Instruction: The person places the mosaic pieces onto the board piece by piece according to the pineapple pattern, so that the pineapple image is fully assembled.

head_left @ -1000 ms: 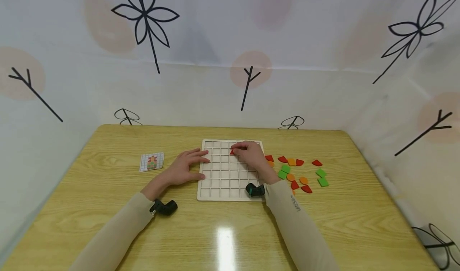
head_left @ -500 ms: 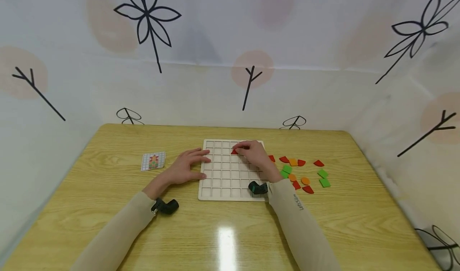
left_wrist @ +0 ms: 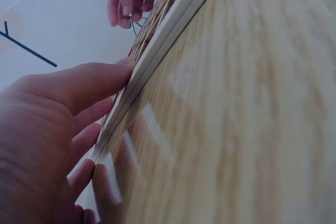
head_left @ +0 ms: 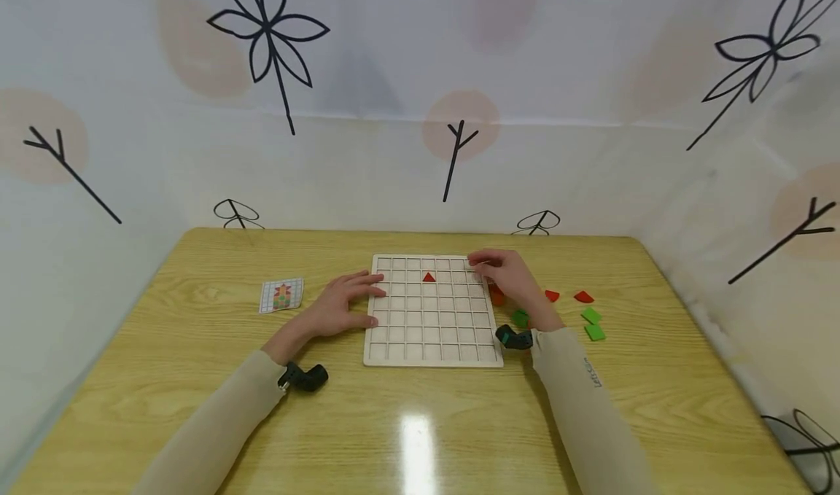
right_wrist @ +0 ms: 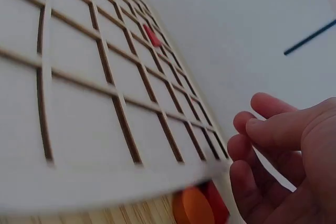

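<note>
A pale wooden grid board (head_left: 433, 365) lies in the middle of the table. One red triangle piece (head_left: 429, 278) sits in a cell of its second row from the back, also visible as a red sliver (right_wrist: 152, 35) in the right wrist view. With fingers spread, my left hand (head_left: 337, 305) rests at the board's left edge; in the left wrist view the thumb (left_wrist: 107, 76) touches that edge. Over the board's back right corner is my right hand (head_left: 513, 280), its fingers loosely bent with nothing between them.
Right of the board lie loose pieces: red fan-shaped ones (head_left: 583, 297), green squares (head_left: 595, 332) and an orange one (right_wrist: 194, 206), some hidden under the right forearm. A small patterned card (head_left: 281, 295) lies at left. Patterned cloth (head_left: 367, 174) hangs behind the table.
My right hand has let go of the red triangle, which stays on the board, and has moved right to the board's corner. The left hand has kept its place.
</note>
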A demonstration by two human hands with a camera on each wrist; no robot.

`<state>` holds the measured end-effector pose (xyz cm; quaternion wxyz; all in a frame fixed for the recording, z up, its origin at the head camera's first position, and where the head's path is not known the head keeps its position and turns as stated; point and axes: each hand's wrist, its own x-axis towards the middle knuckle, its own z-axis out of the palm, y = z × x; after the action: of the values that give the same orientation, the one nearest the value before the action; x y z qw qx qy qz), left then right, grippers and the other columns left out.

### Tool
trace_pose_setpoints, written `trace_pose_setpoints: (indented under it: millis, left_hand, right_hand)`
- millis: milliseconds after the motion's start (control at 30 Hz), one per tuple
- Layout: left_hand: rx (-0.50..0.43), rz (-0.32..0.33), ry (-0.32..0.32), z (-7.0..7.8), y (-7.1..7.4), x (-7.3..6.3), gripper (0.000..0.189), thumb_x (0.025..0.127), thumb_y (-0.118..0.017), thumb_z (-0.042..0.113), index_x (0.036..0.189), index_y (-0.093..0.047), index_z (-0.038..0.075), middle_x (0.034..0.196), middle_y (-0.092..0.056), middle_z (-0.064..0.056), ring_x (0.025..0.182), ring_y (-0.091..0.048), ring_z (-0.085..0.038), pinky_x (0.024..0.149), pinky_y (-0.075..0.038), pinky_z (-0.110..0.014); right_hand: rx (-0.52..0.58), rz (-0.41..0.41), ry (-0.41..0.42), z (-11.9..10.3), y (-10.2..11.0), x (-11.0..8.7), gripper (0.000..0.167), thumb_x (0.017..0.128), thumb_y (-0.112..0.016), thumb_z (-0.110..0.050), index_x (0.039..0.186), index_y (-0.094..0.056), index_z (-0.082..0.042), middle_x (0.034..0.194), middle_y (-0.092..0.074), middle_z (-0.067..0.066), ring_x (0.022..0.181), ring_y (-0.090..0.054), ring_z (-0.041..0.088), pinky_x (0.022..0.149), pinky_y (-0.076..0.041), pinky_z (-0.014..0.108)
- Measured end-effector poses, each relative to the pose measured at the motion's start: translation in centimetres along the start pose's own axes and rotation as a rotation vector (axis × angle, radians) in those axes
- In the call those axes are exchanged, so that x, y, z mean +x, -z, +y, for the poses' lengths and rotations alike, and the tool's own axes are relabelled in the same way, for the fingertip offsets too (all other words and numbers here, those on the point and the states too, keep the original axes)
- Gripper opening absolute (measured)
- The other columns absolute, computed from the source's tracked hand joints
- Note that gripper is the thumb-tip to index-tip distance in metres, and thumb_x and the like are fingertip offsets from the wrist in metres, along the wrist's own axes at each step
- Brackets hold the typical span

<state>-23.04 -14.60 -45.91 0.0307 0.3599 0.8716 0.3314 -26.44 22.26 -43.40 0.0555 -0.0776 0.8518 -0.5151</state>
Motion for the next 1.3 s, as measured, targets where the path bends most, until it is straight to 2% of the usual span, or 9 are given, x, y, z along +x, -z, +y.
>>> trace_pose_setpoints:
  millis: [167, 300, 433, 533, 733, 967, 1067, 1200, 1300]
  left_hand:
    - [-0.008, 0.002, 0.0, 0.0, 0.0, -0.1, 0.049, 0.087, -0.076, 0.03, 0.131, -0.066, 0.01, 0.153, -0.043, -0.01, 0.146, -0.027, -0.037, 0.112, -0.015, -0.065]
    - [-0.014, 0.003, -0.006, 0.1, 0.1, -0.2, 0.049, 0.087, -0.076, 0.029, 0.131, -0.066, 0.01, 0.153, -0.044, -0.011, 0.146, -0.027, -0.037, 0.112, -0.015, -0.066]
    - [-0.012, 0.003, -0.008, 0.1, 0.1, -0.1, 0.05, 0.087, -0.077, 0.029, 0.131, -0.065, 0.009, 0.153, -0.044, -0.012, 0.145, -0.027, -0.038, 0.112, -0.015, -0.066]
    - [-0.01, 0.003, -0.005, 0.1, 0.1, -0.1, 0.05, 0.087, -0.077, 0.029, 0.131, -0.065, 0.01, 0.153, -0.043, -0.011, 0.145, -0.027, -0.037, 0.112, -0.015, -0.065]
    - [0.0, 0.0, -0.002, 0.1, 0.0, -0.1, 0.05, 0.087, -0.076, 0.03, 0.132, -0.065, 0.009, 0.154, -0.043, -0.011, 0.146, -0.026, -0.037, 0.113, -0.014, -0.064]
    - [0.003, -0.002, -0.001, 0.1, -0.1, -0.2, 0.051, 0.087, -0.076, 0.03, 0.132, -0.065, 0.009, 0.154, -0.043, -0.011, 0.146, -0.027, -0.037, 0.113, -0.015, -0.065]
    - [0.005, -0.001, 0.003, 0.1, -0.1, -0.2, 0.051, 0.087, -0.076, 0.03, 0.133, -0.064, 0.01, 0.154, -0.043, -0.011, 0.146, -0.026, -0.037, 0.113, -0.015, -0.064]
    - [0.002, -0.001, 0.01, 0.2, -0.1, -0.2, 0.051, 0.087, -0.076, 0.03, 0.132, -0.064, 0.01, 0.154, -0.042, -0.01, 0.146, -0.026, -0.036, 0.113, -0.014, -0.064]
    - [-0.001, 0.004, 0.006, 0.2, -0.2, -0.2, 0.05, 0.087, -0.076, 0.03, 0.132, -0.065, 0.01, 0.154, -0.043, -0.011, 0.146, -0.027, -0.037, 0.113, -0.015, -0.065]
  right_hand:
    - [-0.089, 0.049, -0.001, 1.9, 3.9, -1.8, 0.028, 0.103, -0.057, -0.013, 0.127, -0.066, -0.002, 0.124, -0.065, 0.017, 0.097, -0.06, 0.025, 0.074, -0.05, 0.019]
    - [-0.171, 0.061, 0.0, 3.4, 6.5, -3.1, 0.03, 0.103, -0.056, -0.014, 0.128, -0.064, 0.001, 0.128, -0.063, 0.02, 0.106, -0.06, 0.029, 0.082, -0.049, 0.02]
    - [-0.256, 0.033, -0.025, 4.4, 8.4, -4.0, 0.033, 0.103, -0.058, -0.018, 0.129, -0.064, 0.001, 0.129, -0.063, 0.021, 0.111, -0.059, 0.032, 0.09, -0.049, 0.032]
    - [-0.32, -0.028, -0.02, 4.8, 9.3, -4.5, 0.034, 0.101, -0.062, -0.018, 0.128, -0.065, 0.002, 0.129, -0.062, 0.022, 0.116, -0.057, 0.036, 0.096, -0.046, 0.044]
    - [-0.346, -0.129, 0.043, 4.8, 9.7, -4.8, 0.031, 0.096, -0.068, -0.014, 0.12, -0.068, 0.004, 0.13, -0.058, 0.027, 0.12, -0.052, 0.044, 0.101, -0.04, 0.058]
    - [-0.336, -0.115, -0.002, 4.9, 9.4, -4.7, 0.024, 0.095, -0.068, -0.011, 0.113, -0.07, 0.004, 0.133, -0.054, 0.028, 0.124, -0.046, 0.046, 0.105, -0.035, 0.06]
    - [-0.33, -0.105, -0.013, 5.2, 9.4, -4.7, 0.021, 0.096, -0.067, -0.01, 0.113, -0.069, 0.002, 0.13, -0.056, 0.025, 0.119, -0.049, 0.042, 0.103, -0.036, 0.059]
    - [-0.343, -0.099, 0.004, 5.4, 9.2, -4.5, 0.019, 0.097, -0.065, -0.011, 0.112, -0.065, 0.0, 0.121, -0.059, 0.021, 0.106, -0.051, 0.036, 0.098, -0.039, 0.054]
    - [-0.349, -0.091, 0.016, 5.5, 9.2, -4.6, 0.018, 0.098, -0.065, -0.011, 0.111, -0.064, 0.0, 0.115, -0.061, 0.019, 0.102, -0.051, 0.034, 0.096, -0.039, 0.052]
